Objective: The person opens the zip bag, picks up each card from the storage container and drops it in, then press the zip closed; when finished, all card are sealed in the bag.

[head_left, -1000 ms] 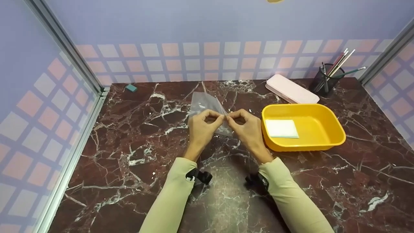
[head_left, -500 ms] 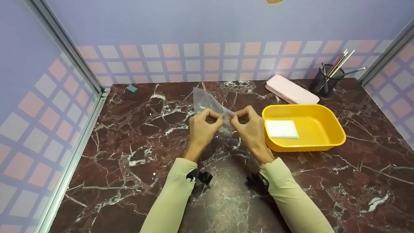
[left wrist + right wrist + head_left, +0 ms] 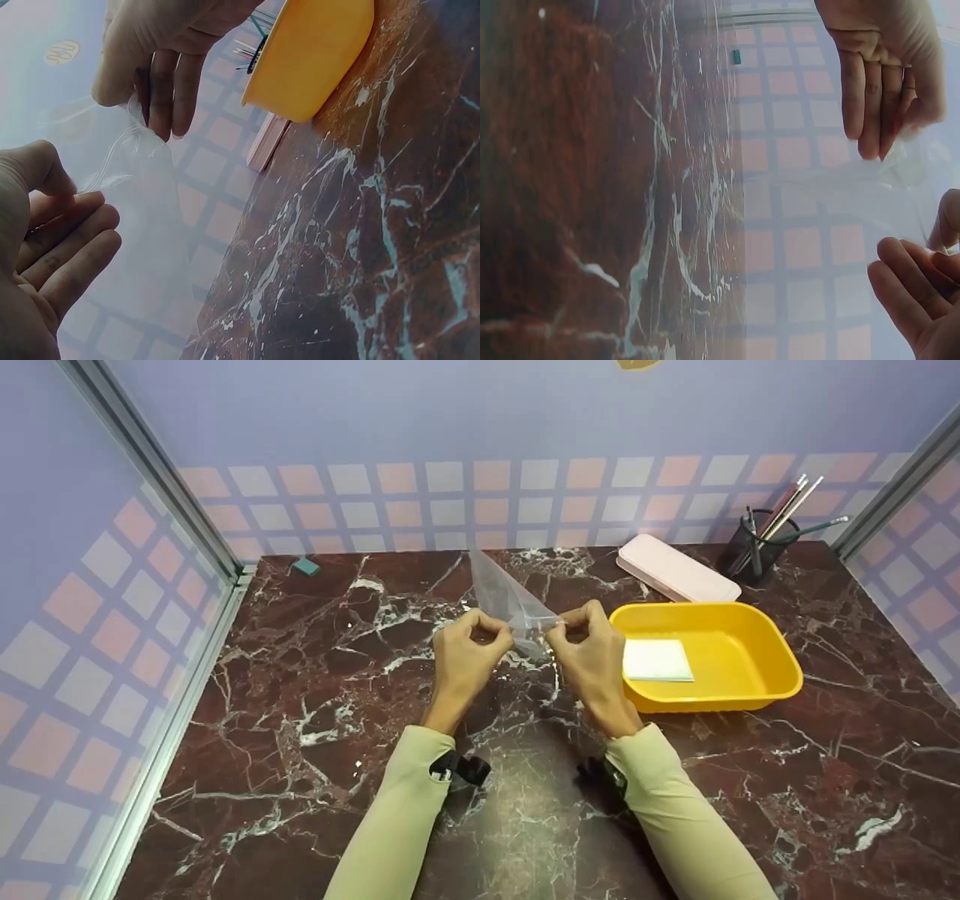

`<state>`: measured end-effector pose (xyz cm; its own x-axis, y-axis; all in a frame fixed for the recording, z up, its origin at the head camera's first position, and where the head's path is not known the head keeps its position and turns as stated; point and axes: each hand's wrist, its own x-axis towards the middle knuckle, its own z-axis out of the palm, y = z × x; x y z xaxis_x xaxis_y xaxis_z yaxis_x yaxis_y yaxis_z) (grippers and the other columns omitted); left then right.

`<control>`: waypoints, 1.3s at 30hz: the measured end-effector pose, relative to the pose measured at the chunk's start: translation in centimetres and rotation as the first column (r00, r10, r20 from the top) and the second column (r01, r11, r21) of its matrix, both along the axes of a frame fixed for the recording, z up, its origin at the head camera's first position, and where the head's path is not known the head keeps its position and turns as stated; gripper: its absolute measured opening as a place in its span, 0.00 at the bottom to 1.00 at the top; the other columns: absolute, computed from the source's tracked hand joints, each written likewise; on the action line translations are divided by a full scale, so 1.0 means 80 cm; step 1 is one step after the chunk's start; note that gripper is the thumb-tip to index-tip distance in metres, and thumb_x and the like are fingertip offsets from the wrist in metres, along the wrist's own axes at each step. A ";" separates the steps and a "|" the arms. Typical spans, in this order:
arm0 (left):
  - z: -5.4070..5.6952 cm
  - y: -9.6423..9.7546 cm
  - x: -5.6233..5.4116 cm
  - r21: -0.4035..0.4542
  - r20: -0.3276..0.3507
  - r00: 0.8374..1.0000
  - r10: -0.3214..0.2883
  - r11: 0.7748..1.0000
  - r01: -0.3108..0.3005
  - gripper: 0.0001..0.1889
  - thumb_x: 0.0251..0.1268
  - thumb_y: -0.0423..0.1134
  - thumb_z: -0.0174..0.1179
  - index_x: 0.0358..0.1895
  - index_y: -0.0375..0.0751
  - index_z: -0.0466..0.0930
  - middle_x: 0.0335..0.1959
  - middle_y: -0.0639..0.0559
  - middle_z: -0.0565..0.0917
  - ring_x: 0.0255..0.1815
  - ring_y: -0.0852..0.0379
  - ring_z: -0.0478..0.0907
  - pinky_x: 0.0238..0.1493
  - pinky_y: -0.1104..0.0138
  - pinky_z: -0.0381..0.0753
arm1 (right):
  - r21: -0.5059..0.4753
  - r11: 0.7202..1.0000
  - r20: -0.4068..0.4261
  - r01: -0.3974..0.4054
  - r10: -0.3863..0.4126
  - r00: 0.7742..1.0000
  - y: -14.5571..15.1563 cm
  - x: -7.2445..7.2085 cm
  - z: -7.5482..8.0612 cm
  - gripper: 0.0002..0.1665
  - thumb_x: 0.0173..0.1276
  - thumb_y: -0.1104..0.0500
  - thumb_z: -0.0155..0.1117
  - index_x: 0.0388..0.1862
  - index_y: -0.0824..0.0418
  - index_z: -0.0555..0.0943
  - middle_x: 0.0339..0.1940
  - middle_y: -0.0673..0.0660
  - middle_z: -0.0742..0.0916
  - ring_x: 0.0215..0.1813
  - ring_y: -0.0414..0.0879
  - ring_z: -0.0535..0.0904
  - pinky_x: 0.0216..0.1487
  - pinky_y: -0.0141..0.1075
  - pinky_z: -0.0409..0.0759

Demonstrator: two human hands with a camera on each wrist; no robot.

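While the left hand [image 3: 466, 656] and right hand [image 3: 592, 664] each had a thumb-and-finger pinch on the bag [image 3: 499, 592], neither was really nearer to it. The pinches were a little apart, with the near part of the clear plastic between them. The rest stuck out beyond the fingertips, long axis running away and kinda left. The tub [image 3: 739, 641] sat just right of the right hand, the case [image 3: 679, 570] farther back.

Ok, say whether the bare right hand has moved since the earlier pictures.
Yes: in the head view, the right hand shifted right, overlapping more of the yellow rectangular plastic basin.
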<state>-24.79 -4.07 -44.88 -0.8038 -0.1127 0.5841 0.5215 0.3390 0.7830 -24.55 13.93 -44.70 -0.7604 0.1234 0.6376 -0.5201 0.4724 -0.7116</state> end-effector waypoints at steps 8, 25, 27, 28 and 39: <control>0.003 -0.006 0.000 0.019 0.000 0.999 0.038 0.999 -0.038 0.03 0.55 0.26 0.69 0.29 0.37 0.86 0.29 0.48 0.90 0.26 0.58 0.86 0.30 0.69 0.85 | 0.049 0.997 0.004 0.065 -0.066 0.998 0.008 -0.003 0.001 0.05 0.60 0.72 0.63 0.33 0.67 0.77 0.29 0.61 0.88 0.28 0.50 0.83 0.31 0.28 0.80; 0.004 0.002 0.002 0.109 0.023 0.998 -0.054 0.993 0.051 0.05 0.59 0.23 0.68 0.37 0.30 0.84 0.33 0.43 0.90 0.32 0.51 0.90 0.39 0.65 0.90 | 0.027 0.999 -0.021 -0.040 0.040 0.999 -0.001 -0.004 -0.003 0.08 0.64 0.75 0.66 0.41 0.71 0.80 0.31 0.62 0.89 0.30 0.52 0.85 0.34 0.32 0.84; 0.005 0.005 0.003 0.118 0.023 0.998 -0.059 0.991 0.056 0.07 0.58 0.23 0.68 0.40 0.30 0.84 0.33 0.43 0.90 0.32 0.50 0.89 0.39 0.65 0.90 | 0.067 0.997 -0.054 -0.031 0.035 0.998 -0.003 -0.004 -0.006 0.07 0.63 0.74 0.69 0.39 0.70 0.80 0.29 0.60 0.88 0.29 0.51 0.84 0.32 0.34 0.84; 0.005 0.006 0.004 0.121 0.022 0.998 -0.062 0.991 0.059 0.08 0.58 0.23 0.68 0.41 0.30 0.84 0.33 0.44 0.90 0.32 0.51 0.89 0.38 0.65 0.90 | 0.090 0.996 -0.068 -0.025 0.031 0.997 -0.004 -0.004 -0.007 0.08 0.63 0.74 0.71 0.38 0.69 0.80 0.28 0.60 0.88 0.28 0.50 0.84 0.32 0.34 0.84; 0.004 0.012 0.006 -0.026 0.016 0.999 -0.041 0.999 0.041 0.13 0.57 0.30 0.80 0.41 0.34 0.85 0.28 0.48 0.88 0.27 0.54 0.85 0.34 0.65 0.88 | 0.166 0.986 -0.169 0.019 0.009 0.986 -0.008 -0.003 -0.013 0.13 0.58 0.74 0.73 0.32 0.66 0.76 0.22 0.59 0.83 0.23 0.48 0.80 0.25 0.38 0.79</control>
